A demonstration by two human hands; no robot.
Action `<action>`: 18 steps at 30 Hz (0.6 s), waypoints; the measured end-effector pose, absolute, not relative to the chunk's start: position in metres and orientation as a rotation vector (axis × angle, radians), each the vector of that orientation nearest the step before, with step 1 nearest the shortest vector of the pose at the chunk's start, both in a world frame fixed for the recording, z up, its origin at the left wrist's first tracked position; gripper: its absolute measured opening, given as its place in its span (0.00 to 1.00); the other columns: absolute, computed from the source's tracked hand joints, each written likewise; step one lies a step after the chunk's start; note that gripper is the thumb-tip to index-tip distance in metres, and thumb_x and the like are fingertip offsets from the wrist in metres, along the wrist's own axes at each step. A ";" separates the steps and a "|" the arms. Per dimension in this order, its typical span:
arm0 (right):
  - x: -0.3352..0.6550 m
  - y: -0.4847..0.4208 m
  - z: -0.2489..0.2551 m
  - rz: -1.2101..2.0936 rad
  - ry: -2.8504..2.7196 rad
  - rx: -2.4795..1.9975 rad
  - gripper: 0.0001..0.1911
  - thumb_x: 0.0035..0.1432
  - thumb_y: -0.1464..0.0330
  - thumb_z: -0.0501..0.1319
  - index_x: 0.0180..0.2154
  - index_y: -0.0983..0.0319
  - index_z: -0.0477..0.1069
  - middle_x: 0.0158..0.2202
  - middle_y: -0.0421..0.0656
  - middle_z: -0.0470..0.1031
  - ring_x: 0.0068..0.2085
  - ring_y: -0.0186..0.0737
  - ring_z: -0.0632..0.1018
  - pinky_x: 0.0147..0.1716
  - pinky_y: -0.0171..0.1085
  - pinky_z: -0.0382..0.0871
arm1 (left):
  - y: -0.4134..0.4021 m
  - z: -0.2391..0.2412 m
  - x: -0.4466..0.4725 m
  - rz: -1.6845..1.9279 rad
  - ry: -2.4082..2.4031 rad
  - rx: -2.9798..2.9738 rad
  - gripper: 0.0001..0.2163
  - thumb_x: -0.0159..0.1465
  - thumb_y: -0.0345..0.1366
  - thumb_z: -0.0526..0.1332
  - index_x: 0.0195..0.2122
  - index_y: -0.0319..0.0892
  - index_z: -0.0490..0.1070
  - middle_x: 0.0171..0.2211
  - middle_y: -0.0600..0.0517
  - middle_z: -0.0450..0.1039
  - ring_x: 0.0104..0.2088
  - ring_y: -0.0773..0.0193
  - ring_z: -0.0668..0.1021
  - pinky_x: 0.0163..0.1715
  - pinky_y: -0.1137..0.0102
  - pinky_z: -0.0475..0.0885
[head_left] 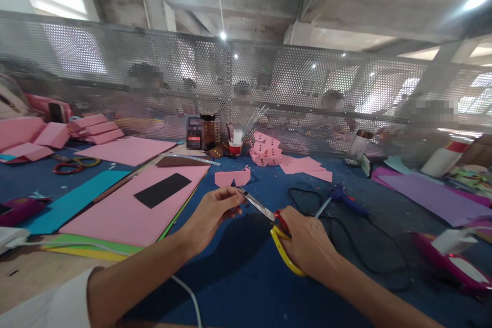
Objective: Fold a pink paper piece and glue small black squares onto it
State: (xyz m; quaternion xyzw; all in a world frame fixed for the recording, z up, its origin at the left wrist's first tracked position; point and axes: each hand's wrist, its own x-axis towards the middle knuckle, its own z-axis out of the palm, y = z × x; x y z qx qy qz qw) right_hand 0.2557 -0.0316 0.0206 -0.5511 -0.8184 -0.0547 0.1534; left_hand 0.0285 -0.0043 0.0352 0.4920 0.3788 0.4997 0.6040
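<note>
My right hand is wrapped round the handles of a pair of scissors, one handle loop yellow and the other red. The blades point up and left, with their tips at the fingertips of my left hand. Thumb and fingers of that left hand are pinched together; whatever sits between them is too small to make out. Just beyond the fingertips is a notched pink paper piece. Behind it stand several stacked pink paper pieces with dark dots, and flat pink cutouts lie beside them.
A blue glue gun with its dark cable lies to the right. At left are pink sheets bearing a black paper strip, and a second pair of scissors. A perforated metal screen closes the table's back; people sit behind it.
</note>
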 end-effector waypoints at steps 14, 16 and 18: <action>0.256 -0.029 0.019 -0.188 -2.322 -1.566 0.04 0.56 0.66 0.57 0.30 0.59 0.63 0.24 0.37 0.68 0.24 0.37 0.71 0.24 0.36 0.39 | -0.004 0.037 0.028 1.138 0.908 1.152 0.06 0.57 0.38 0.65 0.31 0.40 0.73 0.30 0.54 0.68 0.28 0.70 0.71 0.29 0.75 0.64; 0.256 -0.028 0.020 -0.184 -2.317 -1.571 0.04 0.56 0.66 0.57 0.30 0.59 0.63 0.24 0.37 0.67 0.24 0.36 0.71 0.24 0.36 0.39 | -0.004 0.037 0.028 1.128 0.925 1.161 0.06 0.58 0.38 0.64 0.31 0.40 0.73 0.31 0.54 0.68 0.29 0.70 0.71 0.29 0.74 0.63; 0.257 -0.028 0.020 -0.179 -2.317 -1.571 0.05 0.56 0.66 0.57 0.30 0.59 0.63 0.24 0.37 0.67 0.24 0.36 0.70 0.24 0.36 0.39 | -0.005 0.037 0.027 1.121 0.941 1.175 0.06 0.59 0.38 0.63 0.31 0.41 0.72 0.32 0.54 0.69 0.30 0.69 0.71 0.29 0.74 0.63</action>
